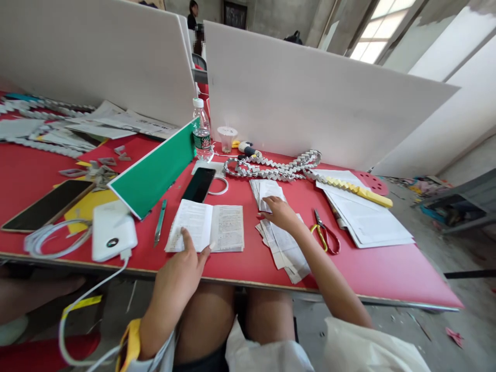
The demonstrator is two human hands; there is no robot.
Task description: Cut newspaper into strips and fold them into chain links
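A small booklet [228,227] of printed pages lies open near the table's front edge. My left hand [176,279] rests on its left page, index finger stretched out and thumb at the lower middle. To the right, my right hand [282,213] is over a small stack of printed paper sheets [265,189], fingers extended and touching the top sheet. Below that hand lies a second, fanned-out pile of paper slips [284,250], partly covered by my forearm. Neither hand grips anything that I can see.
Behind the booklet lies a black phone [199,185]; a utility knife [160,222] and white power bank [113,232] are left. Red-handled pliers [324,232] and white sheets [368,219] lie right. A folded-paper chain [271,168], bottle [202,137] and white partition [310,98] stand farther back.
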